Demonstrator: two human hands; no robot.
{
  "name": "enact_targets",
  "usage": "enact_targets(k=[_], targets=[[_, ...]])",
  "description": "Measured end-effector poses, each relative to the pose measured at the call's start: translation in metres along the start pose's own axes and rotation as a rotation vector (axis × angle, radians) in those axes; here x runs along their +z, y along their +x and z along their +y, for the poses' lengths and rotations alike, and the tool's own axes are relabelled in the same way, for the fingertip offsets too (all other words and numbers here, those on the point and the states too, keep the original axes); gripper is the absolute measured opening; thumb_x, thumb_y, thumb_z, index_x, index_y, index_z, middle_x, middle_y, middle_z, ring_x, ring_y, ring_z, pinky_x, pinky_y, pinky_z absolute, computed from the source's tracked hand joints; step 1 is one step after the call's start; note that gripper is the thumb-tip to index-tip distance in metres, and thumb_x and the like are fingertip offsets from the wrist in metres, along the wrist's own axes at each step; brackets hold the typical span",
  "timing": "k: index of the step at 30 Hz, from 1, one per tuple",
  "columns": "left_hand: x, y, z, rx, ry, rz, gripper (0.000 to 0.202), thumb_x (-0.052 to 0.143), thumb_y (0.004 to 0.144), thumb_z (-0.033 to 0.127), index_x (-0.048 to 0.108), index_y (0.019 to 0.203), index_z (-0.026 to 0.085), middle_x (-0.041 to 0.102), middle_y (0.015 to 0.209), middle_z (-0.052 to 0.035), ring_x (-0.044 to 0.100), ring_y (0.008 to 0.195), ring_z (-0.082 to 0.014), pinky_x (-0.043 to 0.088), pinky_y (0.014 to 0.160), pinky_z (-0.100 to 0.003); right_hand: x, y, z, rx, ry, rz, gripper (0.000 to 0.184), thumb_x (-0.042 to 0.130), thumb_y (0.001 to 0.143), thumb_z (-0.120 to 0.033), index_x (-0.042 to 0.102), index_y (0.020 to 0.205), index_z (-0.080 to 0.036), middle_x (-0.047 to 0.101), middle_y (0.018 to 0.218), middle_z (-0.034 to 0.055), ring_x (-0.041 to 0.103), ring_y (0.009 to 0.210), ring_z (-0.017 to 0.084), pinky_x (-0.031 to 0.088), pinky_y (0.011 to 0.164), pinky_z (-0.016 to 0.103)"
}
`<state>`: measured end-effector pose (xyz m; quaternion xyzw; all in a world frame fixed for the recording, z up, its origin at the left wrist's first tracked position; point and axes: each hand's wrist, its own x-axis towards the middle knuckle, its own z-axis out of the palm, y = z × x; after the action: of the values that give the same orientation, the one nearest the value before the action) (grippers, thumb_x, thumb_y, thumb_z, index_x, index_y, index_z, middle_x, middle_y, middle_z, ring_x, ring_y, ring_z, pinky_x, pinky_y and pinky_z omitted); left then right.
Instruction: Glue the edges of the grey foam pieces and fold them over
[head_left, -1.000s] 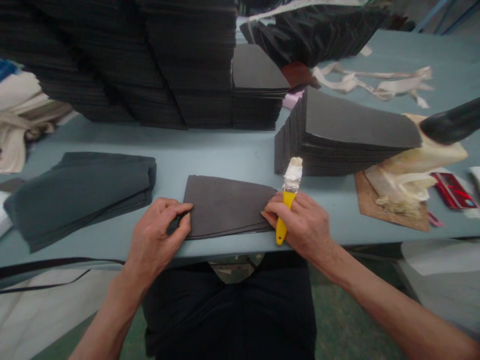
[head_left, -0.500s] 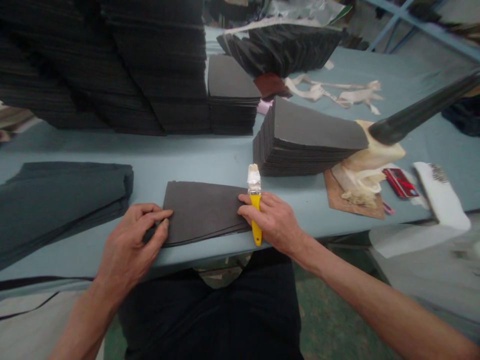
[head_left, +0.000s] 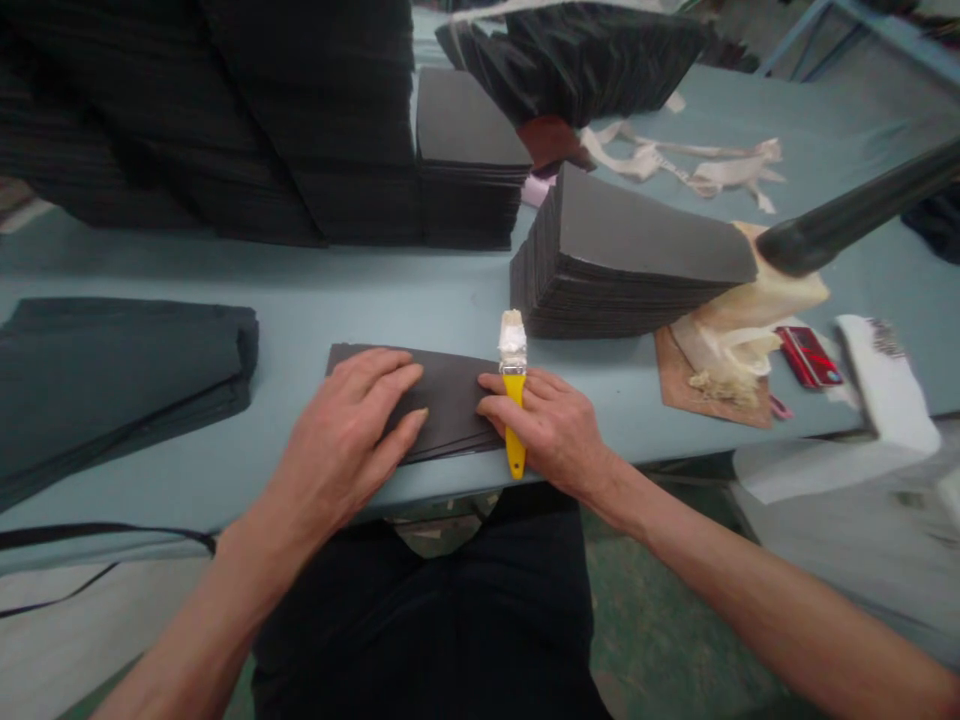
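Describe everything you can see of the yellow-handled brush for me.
The brush has a yellow handle with a small dark hole near its end. A metal-looking band, smeared white, joins the handle to short bristles coated in something whitish, paler at the tip. The right hand holds it, the handle crossing by the thumb, with the bristles pointing away from the person. Whether it touches the dark sheets beside it, I cannot tell.

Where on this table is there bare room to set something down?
Bare table shows between the cloth and sheets, between the sheets and tall stacks, and between the white strips and black pole. Crowded: around the brown board, with the red case and gray pile close by, and at the sheets, which the left hand and right hand touch.
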<state>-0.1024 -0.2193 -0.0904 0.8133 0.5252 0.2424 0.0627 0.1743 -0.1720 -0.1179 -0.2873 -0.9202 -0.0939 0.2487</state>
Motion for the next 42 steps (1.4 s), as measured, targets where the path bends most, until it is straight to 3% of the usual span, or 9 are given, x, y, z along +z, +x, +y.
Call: enact_targets(k=[6, 11, 16, 20, 25, 30, 38, 42], targets=[[0.022, 0.005, -0.012, -0.006, -0.077, -0.060, 0.041, 0.050, 0.109, 0.048, 0.067, 0.136, 0.022, 0.066, 0.150, -0.0143, 0.059, 0.144, -0.0340, 0.048, 0.125, -0.056, -0.002, -0.001, -0.002, 0.034, -0.015, -0.037, 0.020, 0.062, 0.110, -0.021, 0.081, 0.107, -0.026, 0.084, 0.129, 0.0048, 0.080, 0.101, 0.020, 0.060, 0.096, 0.034], [0.025, 0.004, -0.014, 0.001, -0.059, -0.072, 0.043, 0.047, 0.110, 0.048, 0.068, 0.136, 0.021, 0.066, 0.151, -0.0146, 0.058, 0.146, -0.0351, 0.046, 0.127, -0.056, -0.004, -0.001, 0.002, 0.014, -0.005, -0.019, 0.020, 0.062, 0.110, -0.019, 0.080, 0.106, -0.025, 0.085, 0.126, 0.0049, 0.080, 0.100, 0.020, 0.060, 0.094, 0.032], [0.025, 0.005, -0.011, -0.004, -0.051, -0.078, 0.047, 0.045, 0.110, 0.049, 0.068, 0.138, 0.019, 0.066, 0.151, -0.0162, 0.058, 0.145, -0.0379, 0.047, 0.125, -0.060, -0.011, 0.005, 0.000, 0.032, 0.017, -0.089, 0.021, 0.060, 0.111, -0.020, 0.080, 0.108, -0.025, 0.084, 0.128, 0.0065, 0.079, 0.101, 0.021, 0.060, 0.090, 0.033], [0.027, 0.004, -0.011, -0.008, -0.038, -0.059, 0.046, 0.046, 0.110, 0.047, 0.068, 0.137, 0.018, 0.067, 0.149, -0.0166, 0.059, 0.143, -0.0380, 0.050, 0.122, -0.059, -0.008, 0.020, -0.018, 0.053, 0.105, -0.048, 0.018, 0.061, 0.111, -0.022, 0.079, 0.108, -0.023, 0.083, 0.131, 0.0095, 0.078, 0.107, 0.023, 0.061, 0.095, 0.035], [0.027, 0.004, -0.009, -0.004, -0.022, -0.063, 0.041, 0.047, 0.109, 0.041, 0.067, 0.138, 0.020, 0.067, 0.147, -0.0164, 0.060, 0.142, -0.0376, 0.052, 0.120, -0.059, 0.016, 0.036, -0.038, 0.146, 0.210, -0.067, 0.024, 0.052, 0.113, -0.018, 0.075, 0.118, -0.021, 0.078, 0.141, 0.0136, 0.074, 0.126, 0.025, 0.059, 0.107, 0.040], [0.025, 0.005, -0.005, -0.008, -0.007, -0.084, 0.042, 0.043, 0.110, 0.037, 0.065, 0.137, 0.014, 0.065, 0.148, -0.0194, 0.058, 0.143, -0.0408, 0.050, 0.121, -0.063, 0.026, 0.033, -0.038, 0.148, 0.274, -0.089, 0.027, 0.045, 0.113, -0.016, 0.072, 0.116, -0.018, 0.071, 0.150, 0.0191, 0.070, 0.134, 0.029, 0.059, 0.111, 0.046], [0.030, 0.004, -0.008, 0.048, 0.110, -0.049, 0.047, 0.040, 0.112, 0.036, 0.060, 0.145, 0.010, 0.063, 0.154, -0.0228, 0.054, 0.147, -0.0464, 0.049, 0.120, -0.066, 0.026, 0.025, -0.037, 0.221, 0.316, -0.082, 0.023, 0.049, 0.113, -0.019, 0.070, 0.120, -0.019, 0.069, 0.152, 0.0194, 0.067, 0.140, 0.028, 0.058, 0.115, 0.049], [0.031, 0.004, -0.009, 0.042, 0.148, -0.075, 0.050, 0.039, 0.112, 0.040, 0.056, 0.150, 0.012, 0.059, 0.161, -0.0213, 0.052, 0.152, -0.0469, 0.048, 0.121, -0.067, 0.020, 0.017, -0.037, 0.233, 0.342, -0.075, 0.025, 0.047, 0.111, -0.014, 0.069, 0.124, -0.017, 0.066, 0.155, 0.0222, 0.064, 0.145, 0.030, 0.056, 0.119, 0.051]])
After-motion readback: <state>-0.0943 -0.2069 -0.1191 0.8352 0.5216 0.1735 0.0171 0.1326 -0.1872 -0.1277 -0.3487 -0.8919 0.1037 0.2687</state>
